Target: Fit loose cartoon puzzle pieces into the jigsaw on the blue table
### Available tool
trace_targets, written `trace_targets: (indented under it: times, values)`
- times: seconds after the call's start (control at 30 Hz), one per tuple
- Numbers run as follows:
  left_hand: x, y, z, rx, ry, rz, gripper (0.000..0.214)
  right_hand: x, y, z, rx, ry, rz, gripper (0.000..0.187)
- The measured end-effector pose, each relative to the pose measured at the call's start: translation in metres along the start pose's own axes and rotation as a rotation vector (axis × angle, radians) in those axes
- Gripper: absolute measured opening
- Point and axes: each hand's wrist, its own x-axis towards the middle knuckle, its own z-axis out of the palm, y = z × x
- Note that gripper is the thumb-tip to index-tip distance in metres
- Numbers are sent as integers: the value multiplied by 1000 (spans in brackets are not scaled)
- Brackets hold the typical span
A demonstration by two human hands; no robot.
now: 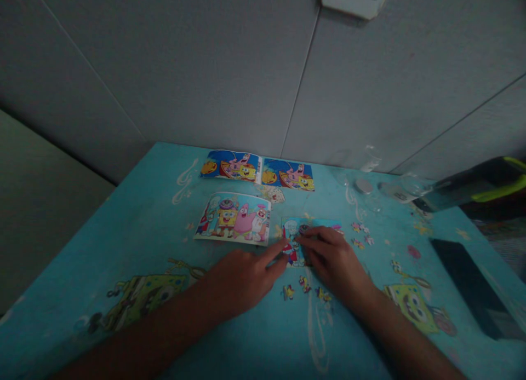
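Observation:
A small jigsaw puzzle (291, 226) with cartoon figures lies on the table, partly assembled and partly covered by my hands. My left hand (246, 276) reaches in from the left, index finger and thumb stretched out at the puzzle's left edge. Over its middle, my right hand (335, 257) has its fingertips pinched together, seemingly on a puzzle piece; the fingers largely hide it. Just below lie loose puzzle pieces (304, 284), and several more pieces (361, 235) are to the right. A picture card (234, 218) with matching figures rests to the left of the puzzle.
Farther back, a second picture card (230, 165) lies beside a blue cartoon picture (289, 174). Clear plastic bottles (405, 189) and a round lid (364, 186) are at the back right. A dark flat object (476, 287) lies on the right. The wall (205, 68) borders the table's back.

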Motion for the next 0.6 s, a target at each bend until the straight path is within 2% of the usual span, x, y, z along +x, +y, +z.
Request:
trace_targets:
  times: [0.17, 0.37, 0.6]
  values:
    - [0, -1, 0, -26, 32, 7, 37, -8, -1, 0, -126, -49, -28, 32]
    - [0, 0, -2, 1, -20, 4, 37, -9, -11, -3, -245, -96, -44, 33]
    - [0, 0, -2, 3, -22, -1, 36, -10, -12, -4, -313, -117, -49, 34]
